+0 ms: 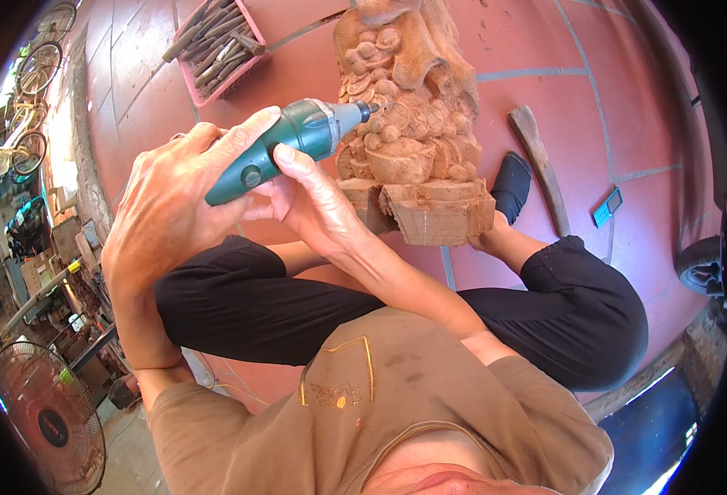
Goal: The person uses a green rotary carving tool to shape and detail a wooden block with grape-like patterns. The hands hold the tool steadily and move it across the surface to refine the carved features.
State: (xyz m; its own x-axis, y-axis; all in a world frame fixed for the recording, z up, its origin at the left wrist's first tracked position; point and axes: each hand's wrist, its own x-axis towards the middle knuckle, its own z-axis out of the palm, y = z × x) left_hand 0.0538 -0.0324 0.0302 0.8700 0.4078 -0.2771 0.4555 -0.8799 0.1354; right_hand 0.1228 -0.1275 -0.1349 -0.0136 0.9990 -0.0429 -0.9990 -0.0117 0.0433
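1. My hands both grasp the green power tool [301, 136]: my left hand [165, 186] wraps its rear, and my right hand [314, 198] closes on it from the near side, thumb along the casing.
2. The tool slants up and rightward, its dark tip over the wood carving [404, 157]; I cannot tell whether they touch.
3. The carving stands in front of me, round lumps crowding its middle, above a blocky base.
4. Beyond my left hand, a pink basket [231, 85] holds wooden-handled tools [215, 49] on the red tile floor [528, 41].
5. To the carving's right are my dark-covered right foot [512, 186], a wooden stick [539, 165] and a teal phone [607, 207].
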